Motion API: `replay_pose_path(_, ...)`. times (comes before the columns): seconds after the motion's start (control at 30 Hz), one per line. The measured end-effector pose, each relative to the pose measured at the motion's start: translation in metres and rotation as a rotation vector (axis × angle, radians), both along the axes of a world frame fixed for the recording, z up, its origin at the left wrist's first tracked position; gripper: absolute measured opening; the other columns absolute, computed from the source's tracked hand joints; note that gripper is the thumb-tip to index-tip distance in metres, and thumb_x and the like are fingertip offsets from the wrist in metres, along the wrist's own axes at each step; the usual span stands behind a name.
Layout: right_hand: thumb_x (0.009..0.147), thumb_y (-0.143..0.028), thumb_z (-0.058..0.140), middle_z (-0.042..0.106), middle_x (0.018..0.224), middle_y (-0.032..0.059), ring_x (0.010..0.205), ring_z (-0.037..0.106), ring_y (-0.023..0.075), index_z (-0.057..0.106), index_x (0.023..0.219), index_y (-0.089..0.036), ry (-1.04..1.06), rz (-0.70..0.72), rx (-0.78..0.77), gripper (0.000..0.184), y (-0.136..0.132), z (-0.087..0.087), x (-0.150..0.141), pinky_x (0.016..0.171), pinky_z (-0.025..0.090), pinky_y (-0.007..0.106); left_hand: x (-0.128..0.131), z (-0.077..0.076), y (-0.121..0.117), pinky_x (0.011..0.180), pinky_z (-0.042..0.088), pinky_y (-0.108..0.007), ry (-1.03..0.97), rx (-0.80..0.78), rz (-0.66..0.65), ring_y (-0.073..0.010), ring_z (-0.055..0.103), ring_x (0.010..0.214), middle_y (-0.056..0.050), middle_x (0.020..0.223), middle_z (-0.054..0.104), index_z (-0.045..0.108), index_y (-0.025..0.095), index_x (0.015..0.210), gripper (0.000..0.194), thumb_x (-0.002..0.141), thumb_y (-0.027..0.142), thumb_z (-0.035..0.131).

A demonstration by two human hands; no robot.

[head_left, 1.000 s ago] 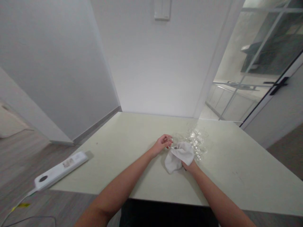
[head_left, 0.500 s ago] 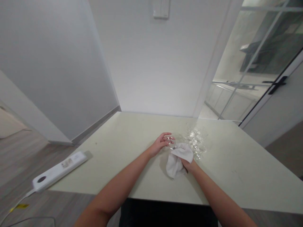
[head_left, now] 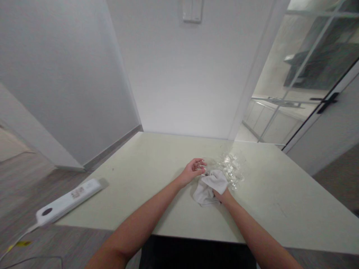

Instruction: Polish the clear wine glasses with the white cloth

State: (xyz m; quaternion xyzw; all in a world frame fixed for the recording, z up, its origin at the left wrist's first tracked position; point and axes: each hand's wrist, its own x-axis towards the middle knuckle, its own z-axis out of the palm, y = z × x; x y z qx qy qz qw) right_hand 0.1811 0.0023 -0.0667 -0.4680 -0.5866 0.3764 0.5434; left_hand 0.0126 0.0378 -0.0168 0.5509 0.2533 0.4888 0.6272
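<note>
My left hand [head_left: 193, 171] curls its fingers around a clear, shiny object [head_left: 201, 166], glass or plastic, whose exact kind I cannot make out. Just to its right, my right hand [head_left: 221, 193] is closed on a white cloth [head_left: 215, 181]. The cloth covers most of its fingers, and a loose fold hangs down toward the table. The cloth's upper edge sits against or very close to the clear object. Behind and right of the cloth lies a heap of clear, glittering pieces [head_left: 232, 166], too see-through to tell apart.
A pale table [head_left: 140, 186] spans the space before me, its far edge along a white wall [head_left: 185, 89]. On its left edge lies a white power strip [head_left: 70, 201] with a cable. A glass-paned door [head_left: 291, 74] with a black handle stands at the right.
The left hand has turned slightly and its fingers have shifted around the clear object. The cloth's hanging part has moved a little left and up with the right hand.
</note>
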Motion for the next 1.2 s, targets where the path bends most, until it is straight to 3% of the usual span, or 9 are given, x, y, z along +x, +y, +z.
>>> replay_pose_path(0.13,0.076,-0.052,0.07,0.074,0.094,0.0054,0.089,0.067,0.0236,0.072,0.086,-0.021,0.079,-0.106,-0.034,0.033,-0.005,0.007,0.009,0.089,0.053,0.042,-0.002,0.001,0.001,0.08,0.048,-0.029,-0.031,0.028,0.01,-0.0162,0.064,0.09,-0.011,0.109,0.068,0.058,0.016,0.113,0.056,0.068,0.037,0.084)
replay_pose_path(0.23,0.077,-0.049,0.069,0.075,0.098,0.0064,0.098,0.067,0.0258,0.074,0.088,-0.023,0.092,-0.115,0.007,0.029,-0.008,0.016,0.01,0.099,0.049,0.045,-0.003,-0.002,0.004,0.079,0.049,-0.029,-0.024,0.118,0.156,-0.0157,0.064,0.088,-0.011,0.11,0.067,0.056,0.017,0.114,0.056,0.07,0.041,0.081)
replay_pose_path(0.4,0.08,-0.043,0.07,0.072,0.115,0.0092,0.107,0.066,0.0272,0.072,0.109,-0.021,0.197,0.167,-0.012,0.036,-0.011,0.031,0.003,0.1,0.048,0.045,-0.007,-0.004,0.001,0.076,0.051,-0.03,0.224,0.483,0.382,-0.0181,0.062,0.096,-0.014,0.12,0.063,0.049,0.019,0.126,0.061,0.076,0.04,0.076)
replay_pose_path(0.53,0.075,-0.043,0.074,0.072,0.117,0.0089,0.107,0.066,0.0288,0.07,0.11,-0.021,0.26,0.202,-0.101,0.041,-0.013,0.026,0.002,0.099,0.049,0.048,-0.012,-0.004,-0.011,0.081,0.052,-0.033,0.383,0.807,0.341,-0.0212,0.063,0.103,-0.015,0.123,0.062,0.042,0.02,0.135,0.072,0.075,0.039,0.078)
replay_pose_path(0.67,0.075,-0.049,0.072,0.071,0.12,0.008,0.112,0.064,0.0284,0.068,0.113,-0.024,0.2,0.19,-0.098,0.045,-0.013,0.018,0.005,0.105,0.045,0.049,-0.013,-0.008,-0.015,0.082,0.053,-0.034,0.492,0.926,0.21,-0.0222,0.065,0.103,-0.015,0.131,0.06,0.033,0.023,0.141,0.078,0.078,0.046,0.074)
replay_pose_path(0.77,0.078,-0.049,0.069,0.071,0.119,0.0064,0.114,0.063,0.028,0.068,0.112,-0.026,0.142,0.252,-0.082,0.041,-0.015,0.022,0.004,0.105,0.046,0.047,-0.013,-0.013,-0.012,0.081,0.053,-0.035,0.549,0.939,0.148,-0.021,0.068,0.095,-0.014,0.13,0.06,0.025,0.025,0.144,0.084,0.079,0.052,0.071)
replay_pose_path(0.9,0.077,-0.049,0.07,0.072,0.117,0.0064,0.112,0.065,0.0287,0.068,0.112,-0.026,0.133,0.286,-0.164,0.042,-0.017,0.026,0.0,0.099,0.051,0.046,-0.013,-0.018,-0.008,0.077,0.053,-0.034,0.551,0.867,0.178,-0.0183,0.067,0.085,-0.012,0.122,0.062,0.022,0.025,0.145,0.088,0.078,0.055,0.071)
replay_pose_path(1.2,0.069,-0.053,0.076,0.071,0.117,0.0097,0.11,0.066,0.0284,0.069,0.105,-0.021,0.142,0.071,-0.269,0.048,-0.011,0.005,0.004,0.105,0.045,0.049,-0.006,-0.02,0.001,0.067,0.049,-0.024,0.23,0.643,0.238,-0.0117,0.06,0.078,-0.009,0.112,0.057,0.021,0.026,0.144,0.082,0.083,0.05,0.069)
